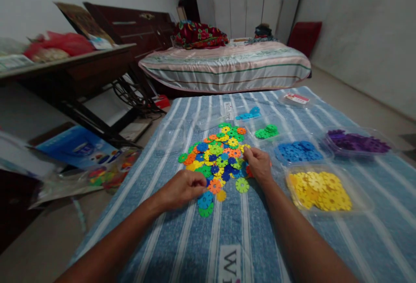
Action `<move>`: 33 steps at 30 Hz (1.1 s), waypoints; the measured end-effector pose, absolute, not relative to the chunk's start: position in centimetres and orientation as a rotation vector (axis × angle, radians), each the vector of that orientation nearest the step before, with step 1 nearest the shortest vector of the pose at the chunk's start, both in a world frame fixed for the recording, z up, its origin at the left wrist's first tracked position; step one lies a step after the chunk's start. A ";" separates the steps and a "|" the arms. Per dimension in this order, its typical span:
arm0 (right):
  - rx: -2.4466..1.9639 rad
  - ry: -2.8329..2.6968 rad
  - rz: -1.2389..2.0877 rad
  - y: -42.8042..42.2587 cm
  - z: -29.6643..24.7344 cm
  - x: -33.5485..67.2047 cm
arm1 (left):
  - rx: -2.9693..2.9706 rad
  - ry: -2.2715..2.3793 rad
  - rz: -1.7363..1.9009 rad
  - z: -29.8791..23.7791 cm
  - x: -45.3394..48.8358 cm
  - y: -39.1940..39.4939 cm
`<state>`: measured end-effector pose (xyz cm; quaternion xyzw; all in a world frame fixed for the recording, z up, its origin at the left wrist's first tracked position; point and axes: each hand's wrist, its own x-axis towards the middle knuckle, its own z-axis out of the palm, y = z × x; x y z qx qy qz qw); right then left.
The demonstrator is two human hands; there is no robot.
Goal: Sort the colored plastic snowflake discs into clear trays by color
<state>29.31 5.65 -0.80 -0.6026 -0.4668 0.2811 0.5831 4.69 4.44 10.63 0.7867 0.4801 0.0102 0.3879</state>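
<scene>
A loose pile of notched plastic discs (215, 149) in green, yellow, orange and blue lies on the striped tablecloth. My left hand (186, 184) is closed at the pile's near left edge, its fingers curled; whatever they may hold is hidden. On the right side of the pile, my right hand (259, 164) pinches a yellow disc (244, 148) between thumb and fingers. Orange-red discs show partly under that hand. A lime green disc (242, 185) lies between my hands, and a blue disc (205, 199) overlaps a green one just below my left fingers.
To the right stand clear tubs of yellow discs (320, 190), blue discs (298, 151) and purple discs (355, 141). Farther back are tubs with green discs (267, 131) and light blue discs (249, 113). A clear box with a red-and-white label (296, 98) sits at the far right corner.
</scene>
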 end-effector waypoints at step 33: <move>-1.398 -1.081 0.623 5.9 -0.6 28.9 | 1.336 1.329 0.725 11.9 14.6 15.6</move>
